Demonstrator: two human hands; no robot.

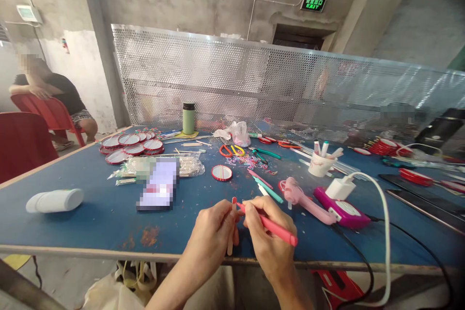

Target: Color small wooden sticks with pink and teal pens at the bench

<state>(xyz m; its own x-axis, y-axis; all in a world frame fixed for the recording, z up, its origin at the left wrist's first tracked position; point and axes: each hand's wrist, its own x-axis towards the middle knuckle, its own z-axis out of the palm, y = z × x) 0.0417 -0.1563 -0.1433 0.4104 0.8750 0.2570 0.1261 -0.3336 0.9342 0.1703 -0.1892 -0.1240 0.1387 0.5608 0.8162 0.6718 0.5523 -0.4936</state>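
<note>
My left hand (212, 235) pinches a thin wooden stick (231, 237) and holds it upright over the near edge of the blue table (90, 213). The stick's top end is coloured red. My right hand (267, 232) grips a pink-red marker pen (276, 228) like a pencil. Its tip touches the upper part of the stick. Both hands are close together, just in front of me.
On the table lie a phone (158, 186), a white tube (54, 200), several red-rimmed round discs (129, 146), a bag of sticks (160, 167), scissors (230, 150), a green bottle (188, 118), a cup of pens (321, 160), a pink handheld fan (305, 198) and a charger with cable (341, 188). A person sits on a red chair at far left (47, 92).
</note>
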